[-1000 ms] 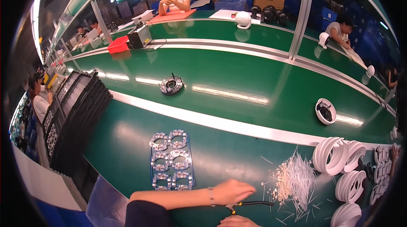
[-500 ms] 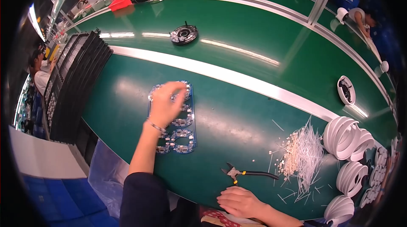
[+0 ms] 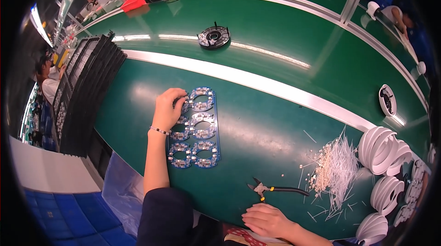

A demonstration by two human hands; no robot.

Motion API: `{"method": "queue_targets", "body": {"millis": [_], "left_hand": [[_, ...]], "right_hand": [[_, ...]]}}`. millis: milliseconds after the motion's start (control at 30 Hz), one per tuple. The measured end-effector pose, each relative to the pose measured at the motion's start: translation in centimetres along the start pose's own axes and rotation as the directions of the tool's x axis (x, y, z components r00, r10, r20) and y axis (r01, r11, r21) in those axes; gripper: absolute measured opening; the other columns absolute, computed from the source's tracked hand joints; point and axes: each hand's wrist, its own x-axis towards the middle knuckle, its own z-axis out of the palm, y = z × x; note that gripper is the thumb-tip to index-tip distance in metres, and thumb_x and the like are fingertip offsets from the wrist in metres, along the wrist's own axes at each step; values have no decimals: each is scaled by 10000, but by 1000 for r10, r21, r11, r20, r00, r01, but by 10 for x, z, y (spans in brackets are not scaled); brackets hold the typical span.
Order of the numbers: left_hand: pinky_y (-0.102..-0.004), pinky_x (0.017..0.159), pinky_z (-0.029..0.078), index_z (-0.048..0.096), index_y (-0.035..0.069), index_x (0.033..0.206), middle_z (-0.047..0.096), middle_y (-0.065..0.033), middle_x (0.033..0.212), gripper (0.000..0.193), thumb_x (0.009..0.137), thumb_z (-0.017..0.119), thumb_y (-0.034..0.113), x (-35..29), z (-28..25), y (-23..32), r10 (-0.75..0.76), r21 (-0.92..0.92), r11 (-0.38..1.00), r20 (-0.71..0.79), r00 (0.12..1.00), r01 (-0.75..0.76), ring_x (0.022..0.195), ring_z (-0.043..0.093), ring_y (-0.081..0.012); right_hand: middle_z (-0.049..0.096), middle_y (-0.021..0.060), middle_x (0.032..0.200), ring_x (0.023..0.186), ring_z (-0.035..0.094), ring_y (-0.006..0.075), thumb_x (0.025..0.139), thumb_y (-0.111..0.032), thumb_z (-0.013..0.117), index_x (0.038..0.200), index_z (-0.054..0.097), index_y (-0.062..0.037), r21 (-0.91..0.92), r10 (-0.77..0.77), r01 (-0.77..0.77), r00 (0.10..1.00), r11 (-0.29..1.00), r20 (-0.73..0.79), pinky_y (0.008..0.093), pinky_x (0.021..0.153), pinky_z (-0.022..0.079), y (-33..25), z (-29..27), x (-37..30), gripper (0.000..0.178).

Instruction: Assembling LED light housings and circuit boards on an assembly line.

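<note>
A panel of blue ring-shaped circuit boards (image 3: pixel 203 132) lies flat on the green tabletop in front of me. My left hand (image 3: pixel 168 107) is at its far left corner, with thumb and fingers curled round the edge of one ring board and hiding part of it. At the near table edge my right hand (image 3: pixel 268 220) rests palm down, its fingers stretched out and holding nothing. Just beyond those fingers lie diagonal cutters (image 3: pixel 262 188) with black handles and yellow bands, their jaws apart.
On the right are a pile of white cable ties and small pale pieces (image 3: pixel 336 170) and several white curved shells (image 3: pixel 377 149). Black trays (image 3: pixel 82 94) stack at left. Past a white rail (image 3: pixel 248 85), a green conveyor carries a black round part (image 3: pixel 214 37) and a white oval part (image 3: pixel 387 100).
My left hand has moved from above the panel to its far left corner, uncovering more rings. The black round part has drifted right along the conveyor. My right hand stays resting.
</note>
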Motion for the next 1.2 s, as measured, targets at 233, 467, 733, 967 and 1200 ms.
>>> {"method": "queue_targets", "body": {"millis": [233,467,733,967,1200], "left_hand": [[-356,698,456,593,31,786,597,-135,847,77,713,605,54,1,15,16,28,74,997,-49,998,-25,802,565,-302],[-387,639,434,573,40,692,566,-106,718,47,687,607,71,-4,15,21,-176,208,961,-49,983,182,738,543,-297],[-381,617,441,587,21,686,577,-147,707,68,695,616,82,17,26,24,-76,272,959,-18,997,78,692,560,-320],[-341,652,450,594,-25,753,593,-168,728,61,759,557,22,5,-2,-46,-62,147,988,180,982,36,678,576,-269],[-378,678,439,578,24,799,565,-184,811,115,792,537,131,7,3,30,187,420,864,247,951,-279,778,555,-319]], "right_hand": [[600,70,848,823,572,217,652,-51,656,782,613,0,-7,-1,1,1000,1000,-4,329,757,474,1,-2,-7,146],[600,113,847,851,558,273,672,-42,606,790,605,8,86,-11,17,998,996,-70,385,778,454,-14,-6,1,128],[589,118,851,848,552,273,696,-64,589,793,605,6,58,-45,52,991,997,-124,377,766,455,-7,-4,-1,121],[550,130,759,721,521,295,846,-128,484,768,558,0,187,-233,278,945,942,-230,399,658,415,17,20,-2,167],[519,123,689,651,496,305,873,-219,459,695,513,-12,21,-252,285,879,958,-406,400,606,379,7,17,-17,278]]}}
